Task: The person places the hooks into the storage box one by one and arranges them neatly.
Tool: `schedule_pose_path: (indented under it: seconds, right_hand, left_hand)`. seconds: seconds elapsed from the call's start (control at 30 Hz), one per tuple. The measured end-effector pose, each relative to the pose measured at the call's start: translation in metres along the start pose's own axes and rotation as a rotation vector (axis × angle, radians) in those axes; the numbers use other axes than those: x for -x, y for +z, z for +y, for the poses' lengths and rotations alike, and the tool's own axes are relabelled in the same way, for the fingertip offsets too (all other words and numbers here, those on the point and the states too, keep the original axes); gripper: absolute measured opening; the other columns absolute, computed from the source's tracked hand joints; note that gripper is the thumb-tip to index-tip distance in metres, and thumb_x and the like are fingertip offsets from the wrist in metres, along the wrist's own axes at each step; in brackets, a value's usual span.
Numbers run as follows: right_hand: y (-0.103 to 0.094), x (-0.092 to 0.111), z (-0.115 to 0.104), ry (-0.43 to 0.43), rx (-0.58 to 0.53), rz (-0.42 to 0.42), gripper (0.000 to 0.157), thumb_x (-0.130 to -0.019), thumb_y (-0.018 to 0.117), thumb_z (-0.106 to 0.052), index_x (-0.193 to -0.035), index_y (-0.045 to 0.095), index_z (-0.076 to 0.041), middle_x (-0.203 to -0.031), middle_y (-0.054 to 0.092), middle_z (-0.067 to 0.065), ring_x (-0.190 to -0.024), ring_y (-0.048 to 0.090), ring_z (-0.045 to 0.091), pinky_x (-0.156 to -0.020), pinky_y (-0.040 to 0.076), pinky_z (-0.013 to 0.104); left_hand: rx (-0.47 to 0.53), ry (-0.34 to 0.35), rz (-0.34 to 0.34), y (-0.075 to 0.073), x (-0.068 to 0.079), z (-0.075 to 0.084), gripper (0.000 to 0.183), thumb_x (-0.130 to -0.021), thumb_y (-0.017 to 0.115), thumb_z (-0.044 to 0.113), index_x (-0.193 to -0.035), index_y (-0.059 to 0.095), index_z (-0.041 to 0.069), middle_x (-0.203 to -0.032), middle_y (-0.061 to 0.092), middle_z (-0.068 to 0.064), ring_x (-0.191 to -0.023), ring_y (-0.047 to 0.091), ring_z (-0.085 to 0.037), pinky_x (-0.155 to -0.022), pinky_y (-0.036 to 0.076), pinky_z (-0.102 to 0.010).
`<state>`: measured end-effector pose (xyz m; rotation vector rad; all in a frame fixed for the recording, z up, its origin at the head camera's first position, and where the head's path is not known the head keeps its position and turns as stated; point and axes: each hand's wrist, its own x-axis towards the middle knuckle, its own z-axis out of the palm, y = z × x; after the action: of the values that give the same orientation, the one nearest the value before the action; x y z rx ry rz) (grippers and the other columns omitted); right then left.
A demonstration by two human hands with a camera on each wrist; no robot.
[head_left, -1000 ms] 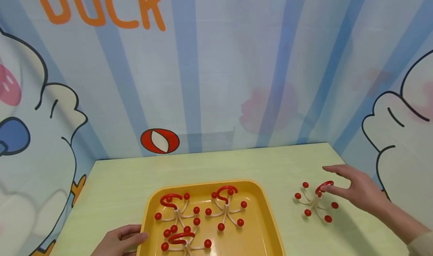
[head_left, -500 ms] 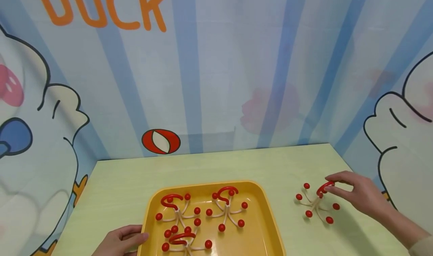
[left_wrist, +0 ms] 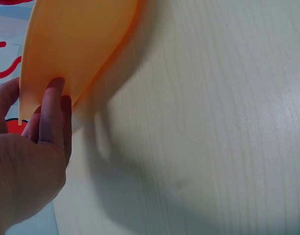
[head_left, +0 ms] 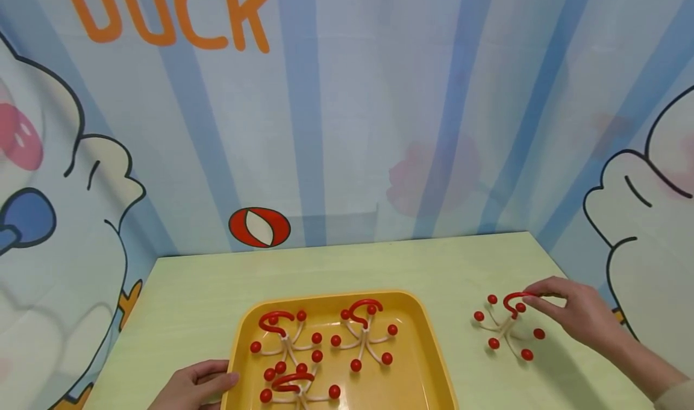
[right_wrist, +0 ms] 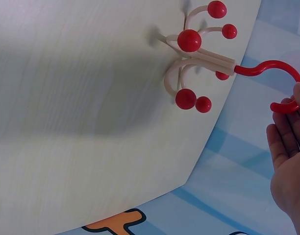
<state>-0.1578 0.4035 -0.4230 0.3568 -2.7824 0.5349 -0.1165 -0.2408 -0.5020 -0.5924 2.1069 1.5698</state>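
Observation:
At the right of the head view, a multi-arm hanger point(head_left: 508, 327) stands on its splayed cream arms with red ball tips. My right hand point(head_left: 577, 307) pinches the end of its red hook point(right_wrist: 272, 64) between thumb and fingers. In the right wrist view the hook curves up from the cream stem into that hand. My left hand point(head_left: 195, 385) grips the left rim of a yellow tray point(head_left: 401, 386), thumb over the edge. From the left wrist view, the fingers point(left_wrist: 53, 110) press the tray's outer wall. Three similar hangers stand in the tray, among them one hanger point(head_left: 364, 336) near its back.
The pale wood-grain table point(head_left: 336, 268) reaches back to a blue striped cloth backdrop point(head_left: 352, 127) with cartoon prints. More printed cloth closes off both sides. The tray's front edge lies outside the head view.
My right hand's fingers have closed from a wide spread onto the hanger's red hook. That hook has swung round so its end points right. My left hand has stayed on the tray.

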Motion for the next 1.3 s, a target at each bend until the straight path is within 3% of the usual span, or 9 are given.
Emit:
schedule_pose_path:
  seconds: [0.17, 0.43, 0.57, 0.67, 0.77, 1.07, 1.3]
  right_hand:
    - [-0.001, -0.001, -0.002, -0.013, -0.009, 0.024, 0.013, -0.089, 0.088, -0.018, -0.100, 0.083, -0.022, -0.097, 0.077, -0.008, -0.088, 0.073, 0.018, -0.067, 0.058, 0.027]
    - [-0.009, -0.009, -0.015, 0.041, -0.041, 0.029, 0.012, -0.092, 0.086, -0.021, -0.104, 0.083, -0.020, -0.103, 0.079, 0.000, -0.096, 0.075, 0.026, -0.072, 0.061, 0.027]
    - [-0.016, -0.015, -0.024, 0.078, -0.098, 0.030, 0.013, -0.094, 0.085, -0.022, -0.106, 0.083, -0.017, -0.105, 0.079, 0.003, -0.095, 0.073, 0.005, -0.075, 0.058, 0.018]
    - [-0.021, -0.020, -0.031, 0.084, -0.139, 0.040, 0.013, -0.096, 0.084, -0.023, -0.106, 0.082, -0.017, -0.105, 0.079, 0.003, -0.094, 0.063, -0.014, -0.076, 0.054, 0.010]
    - [-0.026, -0.024, -0.038, 0.087, -0.174, 0.050, 0.013, -0.096, 0.083, -0.023, -0.107, 0.082, -0.016, -0.104, 0.078, 0.002, -0.095, 0.057, -0.022, -0.077, 0.051, 0.005]
    - [-0.041, -0.035, -0.065, 0.129, -0.263, 0.017, 0.018, -0.100, 0.079, -0.027, -0.112, 0.080, -0.013, -0.105, 0.077, -0.001, -0.097, 0.059, -0.019, -0.077, 0.053, 0.008]
    - [-0.047, -0.039, -0.091, 0.073, -0.352, 0.042, 0.014, -0.100, 0.079, -0.021, -0.111, 0.081, -0.012, -0.102, 0.077, -0.006, -0.092, 0.069, -0.006, -0.074, 0.057, 0.014]
  left_hand:
    - [-0.007, 0.005, -0.002, 0.001, 0.001, 0.001, 0.076, -0.093, 0.084, 0.034, -0.143, 0.054, -0.016, -0.110, 0.076, -0.019, -0.087, 0.073, -0.030, -0.081, 0.068, -0.045]
    - [-0.004, 0.010, -0.006, 0.000, 0.001, 0.000, 0.080, -0.091, 0.086, 0.037, -0.142, 0.054, -0.016, -0.110, 0.076, -0.019, -0.088, 0.073, -0.030, -0.081, 0.068, -0.046]
    - [0.004, 0.007, -0.006, 0.000, 0.001, 0.000, 0.078, -0.092, 0.085, 0.036, -0.142, 0.054, -0.016, -0.109, 0.076, -0.018, -0.088, 0.073, -0.031, -0.081, 0.068, -0.046]
    - [0.007, 0.009, -0.008, 0.001, 0.001, 0.001, 0.077, -0.092, 0.085, 0.035, -0.142, 0.054, -0.016, -0.110, 0.076, -0.019, -0.088, 0.073, -0.031, -0.081, 0.068, -0.046]
    - [0.006, 0.013, -0.010, 0.000, 0.002, 0.001, 0.078, -0.092, 0.085, 0.036, -0.142, 0.054, -0.016, -0.110, 0.076, -0.019, -0.088, 0.073, -0.031, -0.081, 0.068, -0.046]
    - [0.010, 0.015, -0.008, 0.001, 0.002, 0.001, 0.077, -0.093, 0.084, 0.034, -0.143, 0.054, -0.016, -0.110, 0.076, -0.018, -0.088, 0.073, -0.031, -0.082, 0.068, -0.046]
    - [0.012, 0.014, -0.004, 0.001, 0.002, 0.000, 0.077, -0.092, 0.085, 0.035, -0.142, 0.054, -0.016, -0.109, 0.076, -0.017, -0.088, 0.073, -0.031, -0.081, 0.068, -0.046]
